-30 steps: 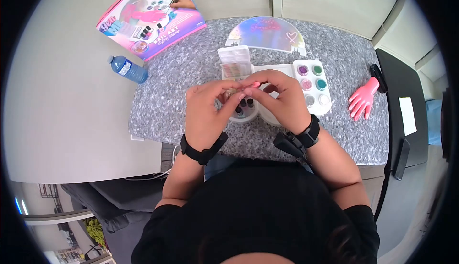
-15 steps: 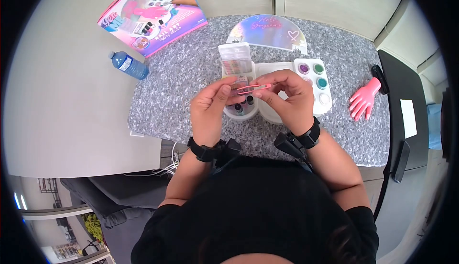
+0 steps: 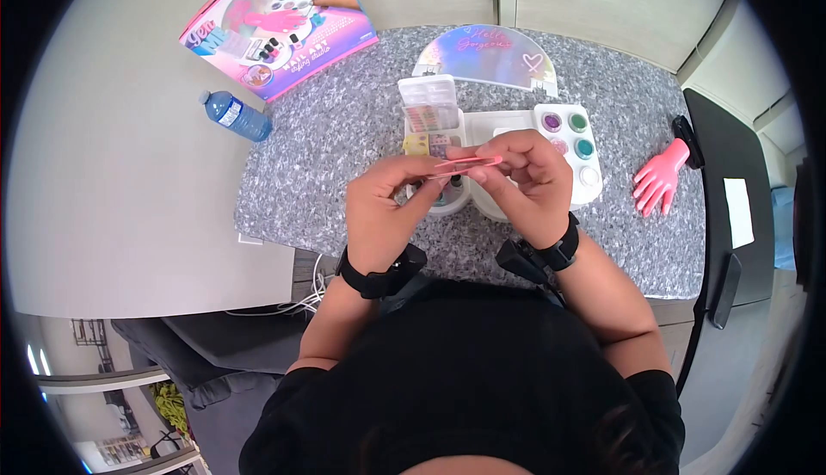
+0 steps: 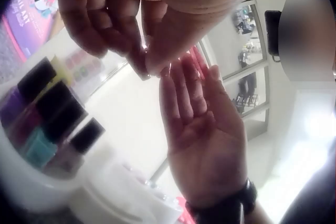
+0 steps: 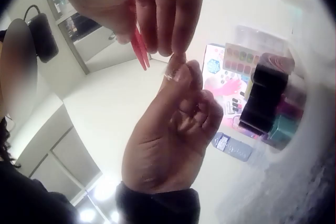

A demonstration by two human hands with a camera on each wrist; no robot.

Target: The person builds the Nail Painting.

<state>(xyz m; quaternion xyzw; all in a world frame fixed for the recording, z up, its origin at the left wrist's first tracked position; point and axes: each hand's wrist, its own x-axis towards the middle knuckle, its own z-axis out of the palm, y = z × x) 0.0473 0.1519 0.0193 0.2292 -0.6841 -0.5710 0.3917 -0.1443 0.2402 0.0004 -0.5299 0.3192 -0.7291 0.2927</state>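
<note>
Above the white tray in the head view, the right hand (image 3: 532, 187) holds pink tweezers (image 3: 492, 161) between thumb and fingers, their tips pointing left. Close on the left, the left hand (image 3: 380, 208) has thumb and index finger together beside those tips. In the right wrist view the left hand (image 5: 168, 129) pinches a small, clear, shiny piece (image 5: 168, 76); its exact shape is unclear. The tweezers (image 5: 139, 48) hang from the right hand (image 5: 157, 8) there. In the left wrist view the left hand (image 4: 142, 11) is near the right fingertips.
Below the hands lie nail polish bottles (image 4: 68, 113) and a white tray with glitter pots (image 3: 584, 148). A pink model hand (image 3: 660, 174) stands right, a holographic panel (image 3: 486, 55) behind. Bottle (image 3: 237, 116) and printed box (image 3: 280, 32) are at left.
The hands were together, parted slightly with the tweezers showing between them, and the left fingertips have now come back toward the tweezers' tips. The whole head view has shifted slightly.
</note>
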